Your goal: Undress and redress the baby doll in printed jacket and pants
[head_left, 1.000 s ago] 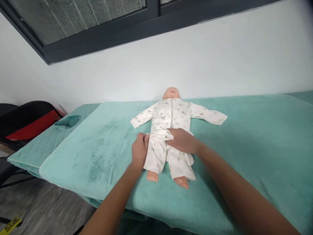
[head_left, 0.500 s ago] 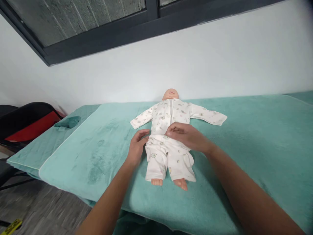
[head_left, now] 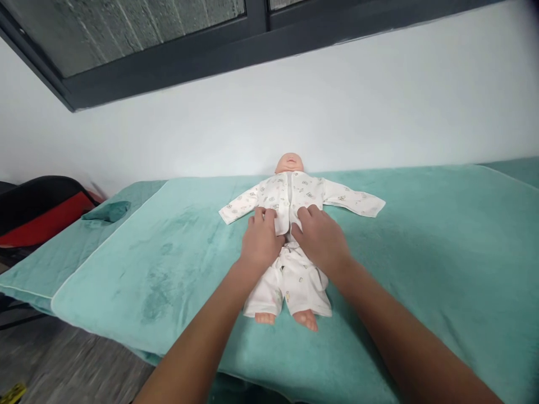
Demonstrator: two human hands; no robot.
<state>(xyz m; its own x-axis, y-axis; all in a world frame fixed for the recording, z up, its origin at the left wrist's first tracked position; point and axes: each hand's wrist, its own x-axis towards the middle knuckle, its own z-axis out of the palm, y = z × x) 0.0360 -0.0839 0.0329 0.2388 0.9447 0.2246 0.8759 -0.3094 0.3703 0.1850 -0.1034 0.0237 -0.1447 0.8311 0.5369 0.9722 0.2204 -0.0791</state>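
Observation:
A baby doll (head_left: 289,163) lies on its back on the green bed, head toward the wall and feet toward me. It wears a white printed long-sleeved top (head_left: 309,188), its sleeves spread out to both sides, and white printed trousers (head_left: 301,280). My left hand (head_left: 261,235) has its fingers curled on the lower hem of the top at the doll's waist. Across from it, my right hand (head_left: 322,235) grips the other side of the same hem. A small dark gap shows between the hands at the waist. The hands cover the trousers' waistband in part.
The green bed cover (head_left: 421,269) spreads to both sides. A white wall (head_left: 379,101) with a dark window frame (head_left: 189,73) stands behind. At the left are a black and red chair (head_left: 46,219) and a folded green cloth (head_left: 107,212). Something yellow (head_left: 13,394) lies on the floor.
Both hands have moved from the doll's sides and waist up to the top's lower hem, fingers now curled on it. The hem is lifted a little. My view has shifted slightly.

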